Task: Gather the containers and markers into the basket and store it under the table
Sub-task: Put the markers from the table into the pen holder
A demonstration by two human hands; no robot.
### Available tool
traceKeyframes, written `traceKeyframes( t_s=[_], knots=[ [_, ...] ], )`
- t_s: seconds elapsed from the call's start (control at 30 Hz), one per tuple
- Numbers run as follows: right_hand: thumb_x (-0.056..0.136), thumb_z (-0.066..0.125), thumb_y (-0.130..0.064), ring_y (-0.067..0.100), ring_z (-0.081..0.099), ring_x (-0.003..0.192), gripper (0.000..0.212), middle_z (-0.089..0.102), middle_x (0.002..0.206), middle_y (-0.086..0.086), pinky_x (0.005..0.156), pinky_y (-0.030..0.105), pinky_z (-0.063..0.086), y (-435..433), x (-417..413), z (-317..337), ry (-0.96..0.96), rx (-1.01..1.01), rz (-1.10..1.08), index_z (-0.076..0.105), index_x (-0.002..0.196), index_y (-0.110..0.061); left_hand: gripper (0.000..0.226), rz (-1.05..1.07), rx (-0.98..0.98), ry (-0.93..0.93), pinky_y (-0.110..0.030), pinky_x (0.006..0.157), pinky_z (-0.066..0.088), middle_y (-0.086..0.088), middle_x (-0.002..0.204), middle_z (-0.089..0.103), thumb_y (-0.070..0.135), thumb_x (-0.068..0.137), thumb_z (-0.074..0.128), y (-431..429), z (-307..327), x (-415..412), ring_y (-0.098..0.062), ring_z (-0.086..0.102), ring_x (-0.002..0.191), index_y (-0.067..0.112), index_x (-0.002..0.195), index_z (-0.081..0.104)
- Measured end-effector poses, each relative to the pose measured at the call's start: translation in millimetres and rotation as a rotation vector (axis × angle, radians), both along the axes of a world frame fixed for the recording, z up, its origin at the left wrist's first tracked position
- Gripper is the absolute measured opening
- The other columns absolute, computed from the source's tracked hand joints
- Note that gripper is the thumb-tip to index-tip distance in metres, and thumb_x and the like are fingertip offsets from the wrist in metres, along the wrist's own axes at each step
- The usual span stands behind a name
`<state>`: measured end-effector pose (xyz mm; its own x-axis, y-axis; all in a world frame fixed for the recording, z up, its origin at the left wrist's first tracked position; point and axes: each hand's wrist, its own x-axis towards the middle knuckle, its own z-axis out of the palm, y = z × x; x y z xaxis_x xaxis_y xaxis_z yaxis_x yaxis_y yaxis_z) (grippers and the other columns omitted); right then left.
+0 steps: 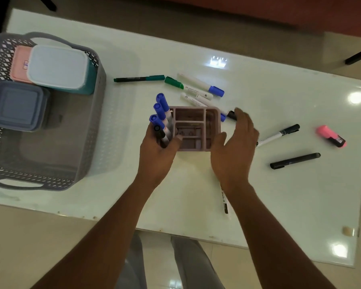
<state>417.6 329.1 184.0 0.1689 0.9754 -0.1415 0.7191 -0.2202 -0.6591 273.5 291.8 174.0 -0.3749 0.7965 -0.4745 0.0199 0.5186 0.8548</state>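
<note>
Likely light, stiff: organizer (193,130) w/ markers (162,117) is clasped by left hand (156,151); right hand (234,147) fingers spread, empty.

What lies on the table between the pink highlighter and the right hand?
In the head view, a black-capped white marker lies between the pink highlighter and right hand.

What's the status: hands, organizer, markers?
Left hand grips markers at pink organizer; right hand open beside it. Three containers in basket. Loose markers remain on table.
</note>
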Motion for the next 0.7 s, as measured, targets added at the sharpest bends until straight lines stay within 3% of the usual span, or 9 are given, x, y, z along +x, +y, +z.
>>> traceKeyframes(
  t_s=[0.1,0.17,0.3,0.53,0.63,0.7],
  knots=[
    [0.102,0.039,-0.029,0.024,0.062,0.103,0.034,0.065,0.117,0.002,0.085,0.034,0.048,-10,1,-6,0.141,-0.227,0.07,0.051,0.131,-0.016,0.041,-0.006,-0.019,0.0,-0.032,0.094,0.054,0.012,0.109,0.071,0.018,0.087,0.069,2,1,-3,-0.005,0.068,0.099,0.024,0.126,0.056],
    [0.102,0.038,-0.033,0.022,0.063,0.092,0.029,0.067,0.105,0.0,0.078,0.036,0.051,-23,-7,-6,0.131,-0.219,0.134,0.053,0.122,-0.019,0.04,-0.02,-0.01,0.033,-0.035,0.092,0.055,0.01,0.104,0.071,0.016,0.088,0.067,4,3,-8,-0.007,0.068,0.095,0.025,0.125,0.056],
    [0.103,0.035,-0.037,0.013,0.06,0.102,0.031,0.064,0.118,-0.006,0.088,0.031,0.052,-39,-13,-11,0.146,-0.208,0.138,0.049,0.128,-0.025,0.039,-0.046,-0.028,0.053,-0.041,0.092,0.055,0.003,0.103,0.071,0.016,0.088,0.066,1,2,-15,-0.016,0.068,0.094,0.026,0.124,0.056],
    [0.103,0.026,-0.048,0.012,0.063,0.098,0.041,0.068,0.109,-0.006,0.085,0.029,0.05,-18,-7,-11,0.18,-0.166,0.121,0.055,0.119,-0.025,0.053,-0.174,-0.062,-0.001,-0.041,0.104,0.048,0.008,0.121,0.067,0.027,0.09,0.068,-20,2,-25,-0.009,0.063,0.112,0.03,0.138,0.046],
    [0.104,0.03,-0.038,0.012,0.057,0.076,0.032,0.062,0.083,-0.008,0.068,0.024,0.038,10,3,-11,0.116,-0.085,0.045,0.057,0.098,-0.02,0.049,-0.203,-0.022,-0.089,-0.03,0.104,0.046,0.01,0.126,0.064,0.016,0.096,0.056,-21,8,-29,-0.003,0.059,0.116,0.028,0.142,0.044],
    [0.103,0.039,-0.024,0.013,0.053,0.072,0.024,0.06,0.082,-0.007,0.064,0.016,0.033,35,12,-16,0.028,-0.047,0.047,0.061,0.099,-0.015,0.045,-0.172,-0.001,-0.162,-0.021,0.101,0.046,0.008,0.125,0.066,0.006,0.098,0.044,-19,9,-36,0.001,0.059,0.114,0.022,0.14,0.049]
  ],
)
